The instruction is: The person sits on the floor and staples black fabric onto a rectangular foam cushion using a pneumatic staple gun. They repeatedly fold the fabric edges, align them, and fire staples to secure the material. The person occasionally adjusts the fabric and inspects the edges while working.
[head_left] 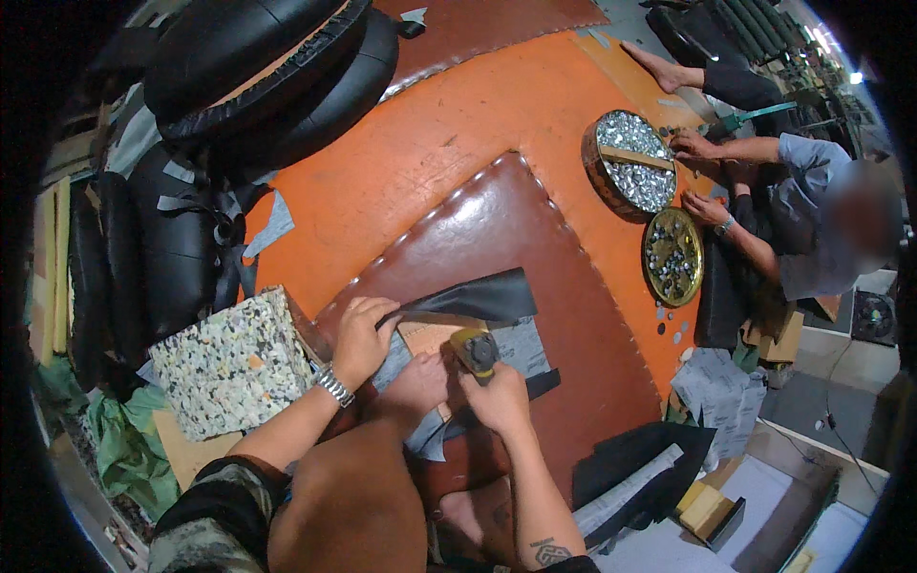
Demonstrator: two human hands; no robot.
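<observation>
My left hand pinches the edge of a black leather-like sheet, folded at the far side of a light wooden board. Grey backing fabric shows on the sheet at the board's right. My right hand is closed round a yellow-and-black tool that looks like a staple gun; its head is over the board's right part. Its nose is hidden. My bare foot rests on the near part of the board, between my hands.
Under the work lies a brown padded mat on an orange surface. A speckled foam block stands at left, black cushions behind it. At right, a co-worker's hands are near a tin of metal pieces and a gold tray.
</observation>
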